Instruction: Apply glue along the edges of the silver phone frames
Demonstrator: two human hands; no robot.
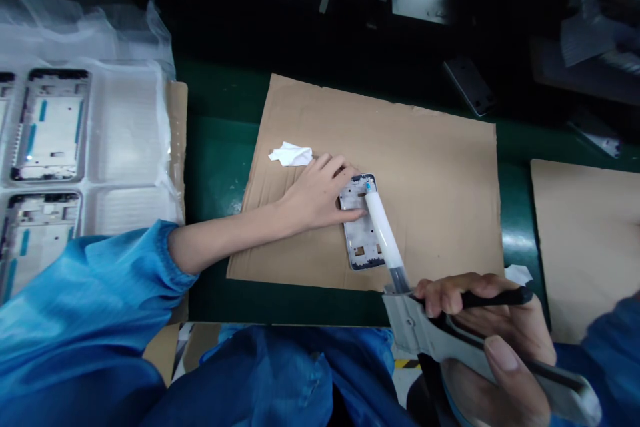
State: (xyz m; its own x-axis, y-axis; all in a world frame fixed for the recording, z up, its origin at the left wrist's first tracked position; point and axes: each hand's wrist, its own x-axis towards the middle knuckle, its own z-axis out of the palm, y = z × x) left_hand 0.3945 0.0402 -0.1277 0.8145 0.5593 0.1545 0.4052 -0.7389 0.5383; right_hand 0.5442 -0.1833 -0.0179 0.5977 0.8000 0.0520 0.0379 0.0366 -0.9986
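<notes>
Fingers of the person's left hand [320, 193] spread, unclenched, against a phone frame [359, 230], thumb laid over its left edge and fingertips at its far left corner, on a cardboard sheet [435, 200] atop a green table [215, 153]. The right hand [530, 333], near and to the right, grasps a gray dispensing gun [415, 323], its fingers wrapped over the black lever [493, 297] and its thumb along the handle. From the gun a syringe [383, 227] slants across the right side of the frame, white along most of its barrel and clear close to the gun; its blue tip [369, 185] stands at the frame's far end, whether touching or just above cannot be told. A crumpled white wipe [291, 155] lies just beyond the left hand. At far left, a clear plastic tray [133, 120] is divided into compartments, several holding frames with blue strips [63, 123], one to a pocket, with those at the left edge cut off from view. Sheer plastic film [100, 30] gathers at the tray's far side.
</notes>
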